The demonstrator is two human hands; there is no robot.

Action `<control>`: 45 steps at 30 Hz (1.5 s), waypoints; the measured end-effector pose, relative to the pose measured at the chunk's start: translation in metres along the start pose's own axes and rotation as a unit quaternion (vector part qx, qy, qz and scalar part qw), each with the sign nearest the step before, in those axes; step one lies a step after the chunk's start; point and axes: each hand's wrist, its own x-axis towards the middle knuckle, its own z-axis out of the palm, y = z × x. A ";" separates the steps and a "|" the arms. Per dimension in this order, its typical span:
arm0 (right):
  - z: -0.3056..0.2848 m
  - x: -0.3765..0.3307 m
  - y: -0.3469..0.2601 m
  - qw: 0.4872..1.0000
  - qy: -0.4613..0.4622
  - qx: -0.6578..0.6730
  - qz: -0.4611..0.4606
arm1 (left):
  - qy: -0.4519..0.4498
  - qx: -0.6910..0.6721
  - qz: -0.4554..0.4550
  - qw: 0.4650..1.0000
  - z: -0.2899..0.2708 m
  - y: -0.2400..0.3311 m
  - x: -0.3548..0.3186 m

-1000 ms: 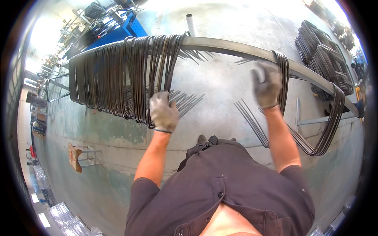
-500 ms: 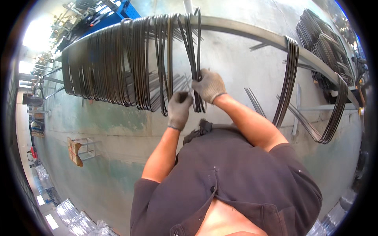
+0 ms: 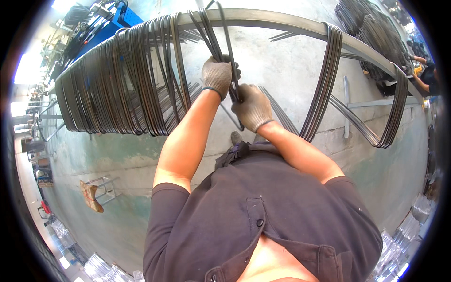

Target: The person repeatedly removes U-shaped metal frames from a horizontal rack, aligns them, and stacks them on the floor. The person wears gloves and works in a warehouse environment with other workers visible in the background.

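Observation:
Several dark bent-metal rod loops (image 3: 210,35) hang over a grey rail in front of me, one of them angled apart from the others. My left hand (image 3: 219,74), in a grey knit glove, is closed around these loops partway down. Lower and to the right, my right hand (image 3: 252,107), gloved the same way, closes on the same loops nearer their bottom end. The fingers partly hide the rods. Left of my hands, a dense row of similar loops (image 3: 112,84) hangs from the rail.
The grey metal rail (image 3: 277,24) curves across the front. On its right hang two more loop bundles (image 3: 324,84). Dark stacked frames (image 3: 371,37) and another person (image 3: 425,77) are at the far right. A small stand (image 3: 105,190) with brown wrapping stands on the floor at left.
My left hand has moved up from below and now grips the loops above my right hand. My right hand is lower on them. The view has shifted to the right.

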 end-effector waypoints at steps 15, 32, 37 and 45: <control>-0.043 -0.049 0.124 0.974 -0.035 0.174 0.142 | 0.034 0.011 0.033 0.999 -0.010 0.044 0.015; -0.011 -0.022 0.055 0.878 -0.322 0.351 0.049 | -0.087 0.189 -0.004 0.978 -0.041 0.003 -0.053; 0.020 -0.014 0.027 0.893 -0.287 0.339 0.064 | -0.123 0.170 0.013 0.978 -0.067 0.013 -0.058; 0.065 -0.033 -0.013 0.882 -0.166 0.427 0.113 | -0.173 0.052 -0.028 0.983 -0.127 -0.026 -0.053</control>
